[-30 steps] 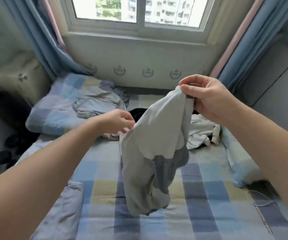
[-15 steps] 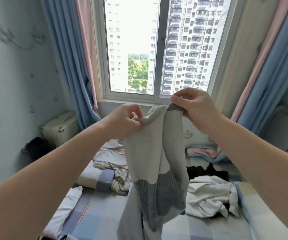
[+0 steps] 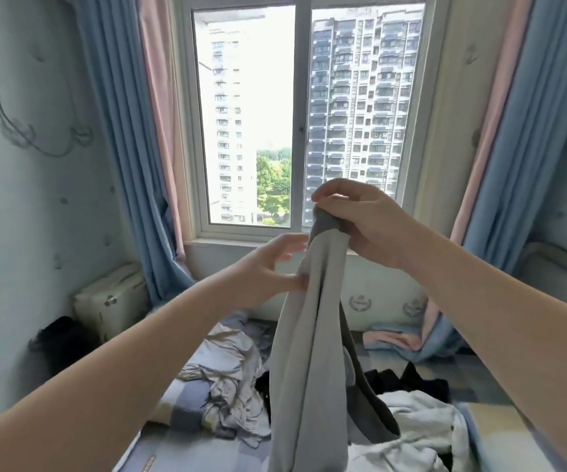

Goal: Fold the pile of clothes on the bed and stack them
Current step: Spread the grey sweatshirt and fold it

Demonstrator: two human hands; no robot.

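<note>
Partly hidden, clothes pile (image 3: 421,434) behind grey garment (image 3: 309,352), bottom cut off

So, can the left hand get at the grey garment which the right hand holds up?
Probably yes. The left hand is open right beside the grey garment, just below where the right hand grips its top, and nothing lies between them.

Pale grey garment (image 3: 309,352) hangs bunched, lengthwise (darker grey band at top); rumpled clothes pile (image 3: 418,434) lies behind, below.
</note>
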